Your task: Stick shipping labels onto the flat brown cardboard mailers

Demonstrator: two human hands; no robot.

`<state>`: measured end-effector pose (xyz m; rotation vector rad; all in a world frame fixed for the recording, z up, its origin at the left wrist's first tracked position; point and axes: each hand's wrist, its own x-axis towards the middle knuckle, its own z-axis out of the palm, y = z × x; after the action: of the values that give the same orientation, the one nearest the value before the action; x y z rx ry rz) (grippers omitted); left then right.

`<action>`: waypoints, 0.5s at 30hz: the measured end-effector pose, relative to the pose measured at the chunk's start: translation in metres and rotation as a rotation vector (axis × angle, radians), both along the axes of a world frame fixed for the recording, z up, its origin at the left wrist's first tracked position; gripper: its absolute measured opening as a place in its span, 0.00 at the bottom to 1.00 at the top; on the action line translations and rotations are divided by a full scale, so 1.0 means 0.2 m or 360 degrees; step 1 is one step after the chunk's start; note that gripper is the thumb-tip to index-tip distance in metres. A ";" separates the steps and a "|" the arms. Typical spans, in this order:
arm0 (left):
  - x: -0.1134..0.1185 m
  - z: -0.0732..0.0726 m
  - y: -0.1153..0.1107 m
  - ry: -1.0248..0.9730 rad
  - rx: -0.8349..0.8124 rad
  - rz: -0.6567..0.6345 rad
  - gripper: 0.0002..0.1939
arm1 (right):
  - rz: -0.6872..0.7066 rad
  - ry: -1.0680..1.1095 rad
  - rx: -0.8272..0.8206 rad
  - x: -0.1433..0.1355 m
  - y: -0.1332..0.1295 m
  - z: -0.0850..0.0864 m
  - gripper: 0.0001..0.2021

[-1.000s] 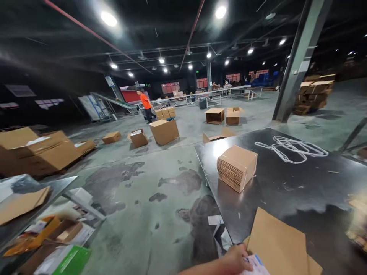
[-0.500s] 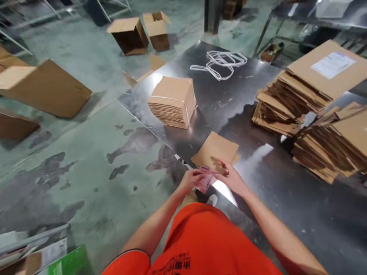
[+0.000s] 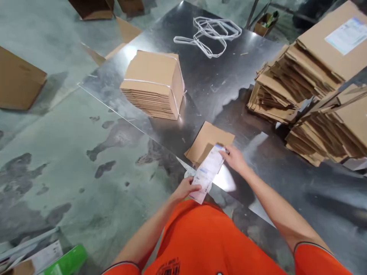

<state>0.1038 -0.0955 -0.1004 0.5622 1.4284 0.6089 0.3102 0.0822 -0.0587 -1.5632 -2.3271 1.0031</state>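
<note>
A long white printed paper slip (image 3: 208,173) is stretched between my hands over the table's near edge. My left hand (image 3: 185,189) pinches its lower left end, and my right hand (image 3: 233,157) grips the upper right end. Just beyond the slip lies a flat piece of brown cardboard (image 3: 210,137), partly covered by the paper. Farther back on the dark metal table (image 3: 206,103) stands a stack of folded cardboard (image 3: 153,84) bound with white strap. A loose coil of white strap (image 3: 212,34) lies behind it.
Two untidy piles of flattened cardboard, one behind (image 3: 304,76) and one nearer (image 3: 329,130), fill the table's right side. Open cardboard boxes (image 3: 17,82) stand on the floor at the left. A green item (image 3: 69,261) is at the lower left.
The folded pinkish slip between my hands is now opened out into a long white sheet. My hands are farther apart, and the view has shifted closer to the table.
</note>
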 end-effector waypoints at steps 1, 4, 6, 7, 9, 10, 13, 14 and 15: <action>-0.02 -0.02 0.01 -0.0006 -0.0008 0.0031 0.21 | -0.0031 -0.0070 0.0028 -0.01 0.08 -0.02 0.10; -0.10 -0.09 0.08 0.0005 -0.0027 0.0137 0.20 | -0.0025 -0.0292 0.0031 -0.06 0.23 -0.09 0.15; -0.15 -0.12 0.13 0.0022 -0.0033 0.0183 0.19 | 0.0003 -0.0399 0.0032 -0.10 0.27 -0.12 0.17; -0.16 -0.14 0.15 0.0029 -0.0035 0.0198 0.19 | 0.0015 -0.0438 0.0042 -0.12 0.27 -0.13 0.18; -0.18 -0.15 0.18 0.0030 -0.0044 0.0214 0.18 | 0.0046 -0.0505 0.0067 -0.14 0.27 -0.14 0.20; -0.18 -0.15 0.18 0.0025 -0.0051 0.0217 0.18 | 0.0066 -0.0538 0.0078 -0.15 0.27 -0.14 0.20; -0.16 -0.15 0.18 -0.0007 -0.0068 0.0208 0.16 | 0.0117 -0.0627 0.0105 -0.17 0.28 -0.14 0.21; -0.15 -0.14 0.17 -0.0015 -0.0070 0.0200 0.15 | 0.0125 -0.0643 0.0116 -0.18 0.29 -0.14 0.21; -0.14 -0.14 0.17 -0.0019 -0.0069 0.0191 0.15 | 0.0132 -0.0647 0.0128 -0.18 0.29 -0.14 0.21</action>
<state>0.0749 -0.0617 -0.1288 0.4402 1.4682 0.6739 0.2741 0.1408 -0.0875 -1.7895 -2.6747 0.6413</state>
